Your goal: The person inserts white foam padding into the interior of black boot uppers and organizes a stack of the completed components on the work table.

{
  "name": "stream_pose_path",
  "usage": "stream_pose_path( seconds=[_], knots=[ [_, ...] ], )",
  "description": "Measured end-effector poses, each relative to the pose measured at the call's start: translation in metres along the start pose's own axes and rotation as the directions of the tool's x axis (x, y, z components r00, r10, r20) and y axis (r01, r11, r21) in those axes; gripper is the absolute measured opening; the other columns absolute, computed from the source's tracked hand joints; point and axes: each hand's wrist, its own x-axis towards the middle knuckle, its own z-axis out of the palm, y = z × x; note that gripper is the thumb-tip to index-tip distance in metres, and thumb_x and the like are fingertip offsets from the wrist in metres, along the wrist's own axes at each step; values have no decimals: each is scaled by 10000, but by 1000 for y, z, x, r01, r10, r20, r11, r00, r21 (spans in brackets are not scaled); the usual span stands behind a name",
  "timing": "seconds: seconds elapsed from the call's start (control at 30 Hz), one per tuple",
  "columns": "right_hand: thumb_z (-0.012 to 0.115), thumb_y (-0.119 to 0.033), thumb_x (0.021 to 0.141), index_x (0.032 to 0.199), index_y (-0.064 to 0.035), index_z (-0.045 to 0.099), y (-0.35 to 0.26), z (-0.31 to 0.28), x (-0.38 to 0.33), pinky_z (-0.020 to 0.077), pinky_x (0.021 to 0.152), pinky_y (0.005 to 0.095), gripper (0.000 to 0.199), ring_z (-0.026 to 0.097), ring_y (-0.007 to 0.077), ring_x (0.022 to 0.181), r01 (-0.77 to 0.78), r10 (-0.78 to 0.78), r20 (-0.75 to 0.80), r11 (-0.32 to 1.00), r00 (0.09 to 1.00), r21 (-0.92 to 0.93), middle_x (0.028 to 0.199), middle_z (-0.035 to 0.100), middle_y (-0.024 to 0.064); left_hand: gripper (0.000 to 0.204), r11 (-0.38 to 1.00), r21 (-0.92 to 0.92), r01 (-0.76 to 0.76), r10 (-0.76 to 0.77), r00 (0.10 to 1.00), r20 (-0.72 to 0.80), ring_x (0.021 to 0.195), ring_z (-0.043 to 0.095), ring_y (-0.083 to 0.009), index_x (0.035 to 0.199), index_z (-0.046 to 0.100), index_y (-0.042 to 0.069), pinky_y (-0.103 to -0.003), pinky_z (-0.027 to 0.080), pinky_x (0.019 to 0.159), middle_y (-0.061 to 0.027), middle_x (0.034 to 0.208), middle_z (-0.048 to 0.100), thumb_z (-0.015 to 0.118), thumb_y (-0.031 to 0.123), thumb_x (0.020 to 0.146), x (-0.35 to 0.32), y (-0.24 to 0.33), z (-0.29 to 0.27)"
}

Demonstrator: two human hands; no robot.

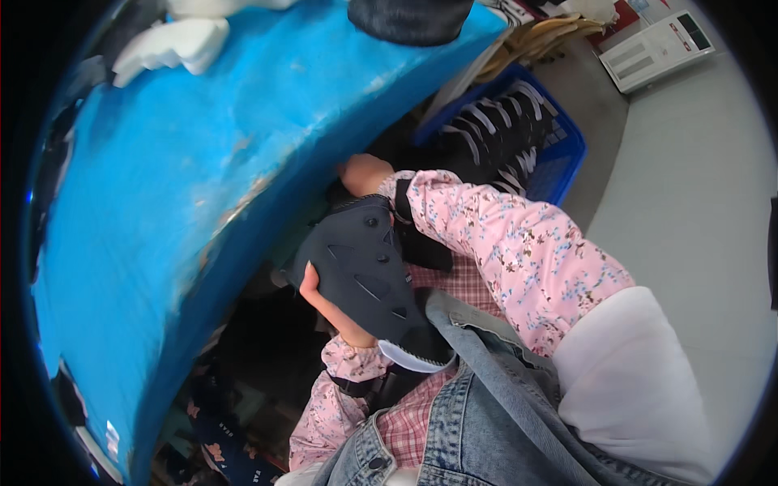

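A dark grey piece that looks like a shoe upper (353, 263), with slots, small round holes and a pale edge at its near end, lies tilted in front of my lap. My left hand (332, 314) holds its left side, thumb on the face and the other fingers hidden beneath. My right hand (366, 175) is at the far end of the piece, close to the table edge, with its fingers curled in. What those fingers grip is hidden; something black shows just below them.
A blue-covered table (203, 154) with a worn edge curves along my left, bearing white shaped pieces (174, 47) and a black rounded object (412, 18). Beyond my right arm, a blue basket (567, 162) holds several black pieces with white edges. A white box-like device (658, 50) stands far right.
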Motion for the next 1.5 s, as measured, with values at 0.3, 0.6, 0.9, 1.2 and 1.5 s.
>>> stream_pose_path(
  seconds=[0.3,0.6,0.9,1.2,1.5],
  knots=[
    [420,-336,914,817,63,625,17,-7,-20,435,763,482,459,556,453,854,132,56,-354,865,934,484,824,584,296,587,991,133,-4,-46,926,373,1040,536,-209,1198,518,50,-323,423,919,-80,1159,569,416,518,859,9,28,-15],
    [393,-389,931,832,34,641,19,32,-4,447,789,492,501,572,429,891,-7,44,-86,921,995,388,914,606,263,653,997,68,48,-67,947,313,1123,502,-244,1274,444,17,-332,410,949,-115,1239,512,415,504,841,19,17,-27],
    [398,-410,920,854,0,653,14,22,-5,465,761,499,488,596,422,841,2,86,-327,966,941,258,854,634,229,553,992,86,92,-110,964,244,1024,552,-225,1194,519,34,-330,436,899,-97,1151,574,470,451,835,4,33,-1],
    [448,-414,902,888,-5,660,40,26,0,480,735,472,461,604,400,854,0,28,-216,991,976,130,860,635,223,546,993,14,113,-113,970,215,1018,554,-229,1200,512,34,-335,439,895,-97,1164,566,472,435,832,0,29,10],
    [425,-352,939,995,26,586,27,24,-7,409,691,478,415,530,456,837,102,29,-209,801,978,590,816,568,288,608,972,122,199,-222,952,210,1078,525,-252,1261,440,17,-370,414,931,-126,1216,522,443,453,837,1,33,0]
  ],
)
